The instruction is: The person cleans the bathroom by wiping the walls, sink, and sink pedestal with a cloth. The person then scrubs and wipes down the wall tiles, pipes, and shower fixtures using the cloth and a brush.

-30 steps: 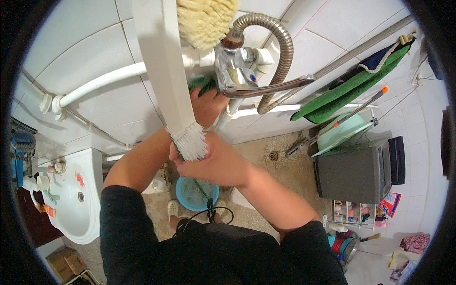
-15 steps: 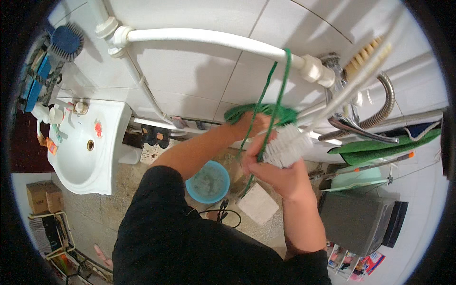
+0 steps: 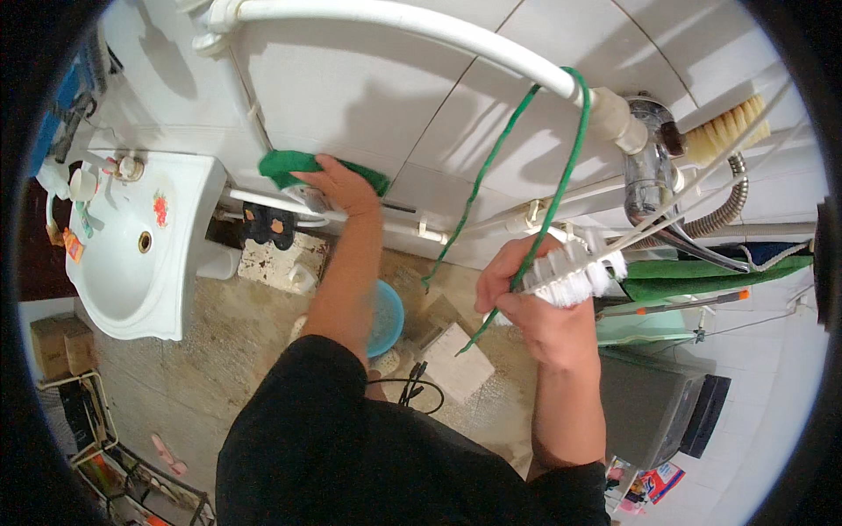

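My left hand [image 3: 344, 186] is on a green cloth [image 3: 289, 167] spread against the white tiled wall, just above the low white pipe. Its fingers grip part of the cloth, and one end sticks out to each side of the hand. My right hand [image 3: 544, 320] is closed round a white-bristled brush [image 3: 570, 273], whose thin white handle rises toward the upper right. A green cord [image 3: 574, 145] loops over the thick white pipe [image 3: 395, 16] and hangs down. One strand crosses in front of my right fingers; I cannot tell whether they hold it.
A white sink [image 3: 123, 263] stands at left. On the floor are a blue basin [image 3: 386, 320], partly behind my left arm, a square white slab [image 3: 458, 364] and a black cable [image 3: 412, 386]. A metal tap [image 3: 645, 167], a yellowish brush [image 3: 728, 131] and a grey appliance [image 3: 645, 408] are at right.
My left hand has carried the green cloth leftward along the wall, away from the cord. My right hand stays closed on the brush, slightly farther right. The whole view has shifted a little.
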A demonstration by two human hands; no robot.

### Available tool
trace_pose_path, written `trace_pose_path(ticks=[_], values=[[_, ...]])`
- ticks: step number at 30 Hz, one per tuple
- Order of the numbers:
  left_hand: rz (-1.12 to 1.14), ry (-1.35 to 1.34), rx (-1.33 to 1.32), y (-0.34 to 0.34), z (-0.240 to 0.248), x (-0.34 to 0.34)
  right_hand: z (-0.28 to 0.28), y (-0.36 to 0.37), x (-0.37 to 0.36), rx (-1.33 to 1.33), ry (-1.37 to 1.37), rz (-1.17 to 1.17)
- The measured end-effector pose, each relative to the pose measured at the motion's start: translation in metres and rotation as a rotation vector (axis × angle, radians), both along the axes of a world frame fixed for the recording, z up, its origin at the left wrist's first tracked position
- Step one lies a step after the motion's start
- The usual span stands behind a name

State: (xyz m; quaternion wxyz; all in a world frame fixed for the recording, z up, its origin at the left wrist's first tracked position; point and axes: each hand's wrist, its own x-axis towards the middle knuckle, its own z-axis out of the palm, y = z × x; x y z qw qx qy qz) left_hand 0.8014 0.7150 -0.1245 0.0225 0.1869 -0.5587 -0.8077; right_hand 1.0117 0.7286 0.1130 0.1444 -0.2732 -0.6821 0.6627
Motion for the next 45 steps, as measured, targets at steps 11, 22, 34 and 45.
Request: trace_pose_path(ticks=[11,22,34,45], values=[[-0.194,-0.613,1.042,0.067,-0.033,0.121,-0.004,-0.002,0.003,-0.157,0.157,0.06],[-0.304,-0.845,0.892,0.083,-0.024,0.167,-0.012,0.001,0.008,-0.13,0.236,0.07],[-0.596,-0.821,1.142,0.086,-0.057,0.159,-0.013,-0.001,0.006,-0.138,0.235,0.047],[-0.925,-0.683,1.092,0.062,-0.008,0.132,-0.006,-0.011,0.0,-0.082,0.092,0.063]])
